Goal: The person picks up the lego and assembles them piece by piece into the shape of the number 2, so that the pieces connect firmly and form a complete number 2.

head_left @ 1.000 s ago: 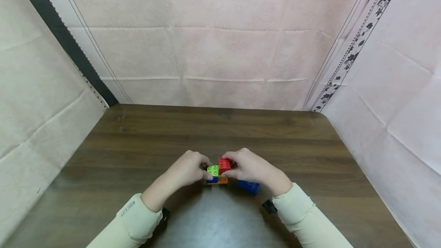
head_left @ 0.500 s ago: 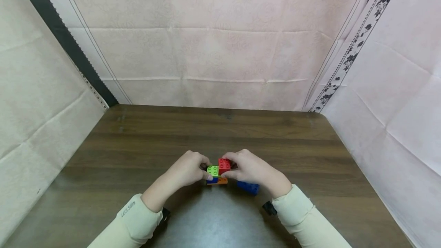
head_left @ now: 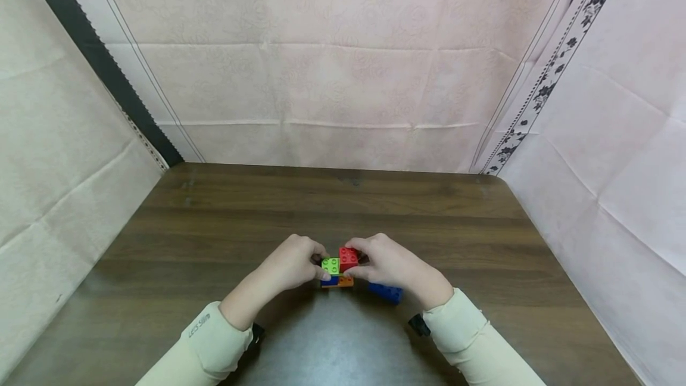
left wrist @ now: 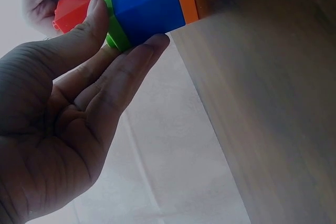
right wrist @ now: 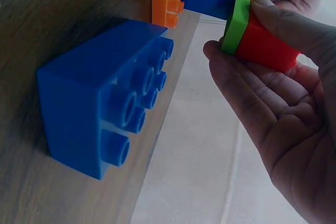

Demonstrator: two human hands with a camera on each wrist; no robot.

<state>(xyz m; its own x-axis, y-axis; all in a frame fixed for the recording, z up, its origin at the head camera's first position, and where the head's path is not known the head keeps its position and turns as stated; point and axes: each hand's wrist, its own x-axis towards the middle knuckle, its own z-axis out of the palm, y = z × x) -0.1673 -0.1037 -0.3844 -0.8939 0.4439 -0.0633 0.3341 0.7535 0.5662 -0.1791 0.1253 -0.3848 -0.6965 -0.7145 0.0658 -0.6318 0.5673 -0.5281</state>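
Observation:
A small stack of toy bricks stands on the table between the hands. At its base is a flat orange brick; on it sits a blue brick, capped by a flat green brick that juts out to the right. On the green one's right end is a red brick. My left hand pinches the stack's left end, with thumb and fingers on opposite sides at the green and blue bricks. With thumb and fingers, my right hand grips the red brick; its fingertips reach the green brick's edge.
A loose blue brick lies on its side on the wooden table, under the right wrist, with its studs facing sideways. Pale cloth sheets hang behind the table and along both sides.

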